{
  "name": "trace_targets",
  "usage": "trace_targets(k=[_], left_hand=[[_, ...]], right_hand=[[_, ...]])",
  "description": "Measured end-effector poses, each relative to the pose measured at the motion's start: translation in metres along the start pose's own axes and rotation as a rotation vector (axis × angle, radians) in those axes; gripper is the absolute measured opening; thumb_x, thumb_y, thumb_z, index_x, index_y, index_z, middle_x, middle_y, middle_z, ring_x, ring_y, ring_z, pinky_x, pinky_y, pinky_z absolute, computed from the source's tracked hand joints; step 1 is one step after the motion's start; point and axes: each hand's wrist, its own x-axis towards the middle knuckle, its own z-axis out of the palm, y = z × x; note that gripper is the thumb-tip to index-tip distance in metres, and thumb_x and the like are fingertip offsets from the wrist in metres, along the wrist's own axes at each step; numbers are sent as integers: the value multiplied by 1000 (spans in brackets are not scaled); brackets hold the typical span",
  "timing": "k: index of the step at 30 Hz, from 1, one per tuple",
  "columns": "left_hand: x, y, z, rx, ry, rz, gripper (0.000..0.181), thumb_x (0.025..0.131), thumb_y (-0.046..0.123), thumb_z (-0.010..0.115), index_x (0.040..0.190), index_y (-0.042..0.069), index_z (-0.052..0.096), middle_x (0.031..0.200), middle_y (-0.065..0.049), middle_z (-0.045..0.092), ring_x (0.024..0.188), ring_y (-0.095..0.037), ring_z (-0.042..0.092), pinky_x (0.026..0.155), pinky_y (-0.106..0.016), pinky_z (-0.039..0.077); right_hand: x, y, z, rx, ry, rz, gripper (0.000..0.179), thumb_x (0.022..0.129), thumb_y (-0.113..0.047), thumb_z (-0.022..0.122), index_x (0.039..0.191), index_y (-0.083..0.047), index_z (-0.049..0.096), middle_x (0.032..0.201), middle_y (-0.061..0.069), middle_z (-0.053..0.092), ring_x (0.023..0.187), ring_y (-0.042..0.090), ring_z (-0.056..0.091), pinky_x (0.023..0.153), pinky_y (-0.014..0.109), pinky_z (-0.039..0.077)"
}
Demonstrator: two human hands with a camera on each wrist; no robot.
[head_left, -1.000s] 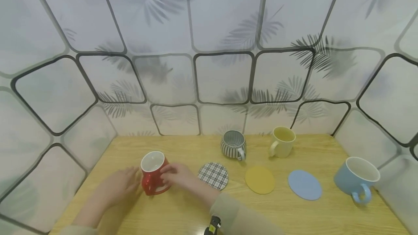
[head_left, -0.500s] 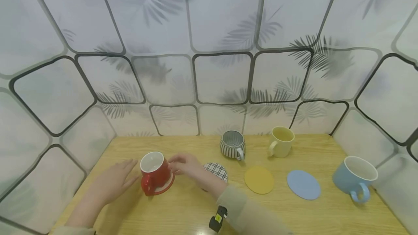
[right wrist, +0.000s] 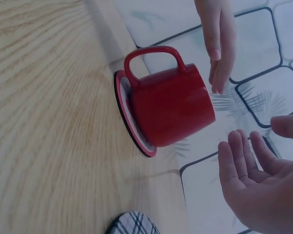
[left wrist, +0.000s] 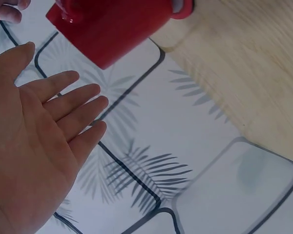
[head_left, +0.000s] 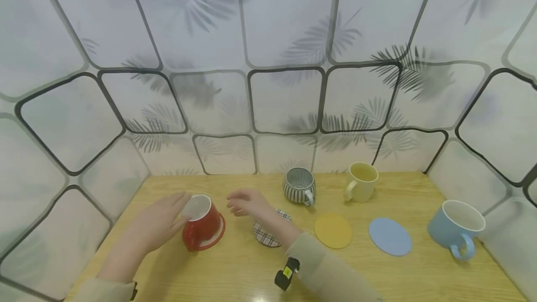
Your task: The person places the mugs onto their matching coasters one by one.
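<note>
A red mug (head_left: 205, 225) with a white inside stands upright on a red-rimmed round coaster (right wrist: 150, 147) at the left of the table. Its handle points toward the person. My left hand (head_left: 157, 225) is at the mug's left, fingers extended, overlapping the rim in the head view; the left wrist view shows its palm with nothing in it. To the right of the mug, my right hand (head_left: 251, 205) hovers with loosely bent fingers, apart from it and holding nothing. A black-and-white checked coaster (head_left: 263, 236) lies partly hidden under my right forearm.
A grey striped mug (head_left: 297, 192) and a pale yellow mug (head_left: 364, 188) stand at the back. A yellow coaster (head_left: 333, 231) and a blue coaster (head_left: 390, 236) lie in front of them. At the far right is a light blue mug (head_left: 449, 229). Patterned walls enclose the table.
My right hand has left the red mug and its coaster and moved right and up. My left hand has drawn off the mug's side and risen. The coaster shows more under the mug.
</note>
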Motion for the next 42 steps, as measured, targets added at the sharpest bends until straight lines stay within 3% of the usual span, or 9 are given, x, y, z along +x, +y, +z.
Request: trace_targets(k=[13,24,28,42], left_hand=[[10,27,-5,-13,37,39,58,103,36,67,147,-2,59,148,-25,63,135,-50,60,115,-64,48],[14,46,-1,83,62,135,55,104,37,67,145,1,62,150,-22,62,138,-43,61,117,-59,49],[16,51,4,94,62,139,55,104,39,66,146,4,62,151,-20,61,139,-42,60,118,-57,49],[21,63,18,110,98,211,55,100,35,69,144,4,63,151,-19,62,139,-38,60,119,-56,47]], right_hand=[[-3,-5,-20,-10,26,12,41,106,-18,60,136,10,63,127,30,71,109,31,75,99,39,65],[-8,-5,-40,-26,34,1,42,107,-19,59,137,10,61,127,30,71,110,32,75,100,40,64],[-11,-6,-49,-30,42,22,42,108,-21,57,138,8,61,129,28,70,111,27,73,103,41,63],[-15,-1,-75,-34,88,57,46,108,-23,57,141,8,59,132,27,69,114,29,72,107,43,61]])
